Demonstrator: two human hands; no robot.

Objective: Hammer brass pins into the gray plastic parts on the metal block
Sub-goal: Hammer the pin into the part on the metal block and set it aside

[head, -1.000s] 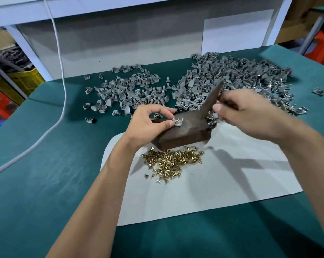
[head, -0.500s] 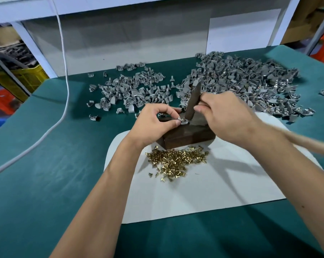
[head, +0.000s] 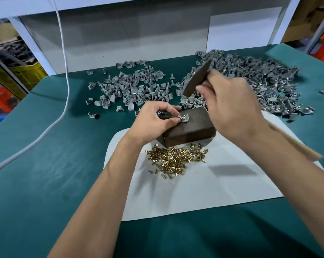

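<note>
While the left hand pinches a small gray plastic part flat on top of the dark rectangular metal block, the right hand is clamped round a hammer with a dark metal head and pale wooden handle. Hammer head is now raised, tilted up and back, well clear of the part. Half a second ago it was down at the part, in or near contact; a second ago it was up. So that reads as one full strike cycle, now on the backswing.

Brass shows at the part, likely the pin, but too small to tell how deep it sits. My read: pin is being driven, another blow probably coming. Left fingertips sit just beside the strike point, so the risk is a hit finger or a glancing blow that kicks the part off the block.

Supplies: loose heap of small brass pins on the white sheet just in front of the block. Two spreads of gray plastic parts on the green-covered table, a smaller one behind-left, a bigger one behind-right; some in the right pile show brass glints, possibly finished ones. Lots of parts on the table, so the task looks far from over. White cable runs down the left side, well apart from the work.
</note>
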